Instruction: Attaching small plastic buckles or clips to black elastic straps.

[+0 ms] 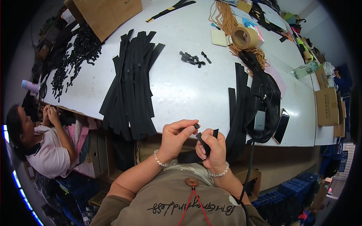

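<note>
My left hand pinches a small black round piece between thumb and fingertips, just past the table's near edge. Close beside it, my right hand is closed on a black strap, whose short end sticks up past the thumb. The two hands are nearly touching. Left of them lies a pile of flat black straps, a few with small dark knobs on top. More black straps run along the right and hang over the edge. Several small black cord pieces sit mid-table.
At right are a black mesh bag, a phone, a tape roll and tan cords. A cardboard box and a heap of black cord pulls occupy the far left. A co-worker sits at left.
</note>
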{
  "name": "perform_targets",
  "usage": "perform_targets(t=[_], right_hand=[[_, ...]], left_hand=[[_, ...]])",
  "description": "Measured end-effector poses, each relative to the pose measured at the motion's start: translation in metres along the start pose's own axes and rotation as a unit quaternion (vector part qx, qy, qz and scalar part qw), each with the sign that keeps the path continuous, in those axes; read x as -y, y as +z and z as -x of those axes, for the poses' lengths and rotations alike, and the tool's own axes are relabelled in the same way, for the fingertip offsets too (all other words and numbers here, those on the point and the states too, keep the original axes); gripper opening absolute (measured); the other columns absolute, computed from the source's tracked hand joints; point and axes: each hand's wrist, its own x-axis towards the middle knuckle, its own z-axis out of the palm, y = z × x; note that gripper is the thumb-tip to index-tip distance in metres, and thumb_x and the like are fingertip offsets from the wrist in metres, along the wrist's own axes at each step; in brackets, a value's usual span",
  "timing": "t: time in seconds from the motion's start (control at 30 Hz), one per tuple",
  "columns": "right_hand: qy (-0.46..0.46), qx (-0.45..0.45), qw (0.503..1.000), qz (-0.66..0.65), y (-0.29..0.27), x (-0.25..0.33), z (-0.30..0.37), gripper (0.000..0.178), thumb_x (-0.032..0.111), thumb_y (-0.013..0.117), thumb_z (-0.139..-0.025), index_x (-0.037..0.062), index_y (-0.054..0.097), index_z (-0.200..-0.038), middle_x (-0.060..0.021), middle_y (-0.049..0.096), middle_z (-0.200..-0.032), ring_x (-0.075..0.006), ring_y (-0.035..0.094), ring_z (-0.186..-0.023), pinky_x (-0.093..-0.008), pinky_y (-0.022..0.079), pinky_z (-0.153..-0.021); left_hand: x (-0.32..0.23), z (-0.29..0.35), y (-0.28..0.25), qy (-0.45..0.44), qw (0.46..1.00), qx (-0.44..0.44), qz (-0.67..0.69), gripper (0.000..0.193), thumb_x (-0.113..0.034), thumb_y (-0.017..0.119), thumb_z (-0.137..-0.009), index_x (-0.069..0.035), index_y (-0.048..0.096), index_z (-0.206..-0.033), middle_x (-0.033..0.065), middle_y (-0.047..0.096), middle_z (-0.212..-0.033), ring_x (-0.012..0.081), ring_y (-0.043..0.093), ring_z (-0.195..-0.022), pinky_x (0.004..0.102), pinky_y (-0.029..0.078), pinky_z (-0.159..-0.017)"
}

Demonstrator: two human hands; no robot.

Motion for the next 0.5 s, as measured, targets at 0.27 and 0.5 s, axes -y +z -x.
perform_targets(t=[0.27,0.5], right_hand=[[-0.004,0.006,1.000,0.008,0.0010,0.0011,-0.0028,0.018,0.008,0.053,-0.084,-0.0012,0.053,-0.068,-0.0057,0.050,-0.054,-0.0083,0.041,-0.037,-0.0207,0.031,-0.032],[0.000,-0.005,0.998,0.056,0.0017,0.0022,-0.0040,0.017,0.010,0.049,-0.084,0.0026,0.048,-0.069,-0.0039,0.043,-0.049,-0.0093,0.036,-0.034,-0.0216,0.028,-0.032]], left_hand=[[-0.0019,0.0006,-0.0005,0.052,0.995,0.045,-0.076,0.018,0.003,0.058,-0.084,0.002,0.065,-0.100,0.0072,0.064,-0.094,0.0104,0.058,-0.085,0.0215,0.046,-0.073],[-0.0010,0.0001,-0.0010,0.069,0.993,0.057,-0.081,0.018,0.004,0.057,-0.084,0.002,0.065,-0.100,0.0085,0.064,-0.096,0.0112,0.058,-0.086,0.0220,0.047,-0.074]])
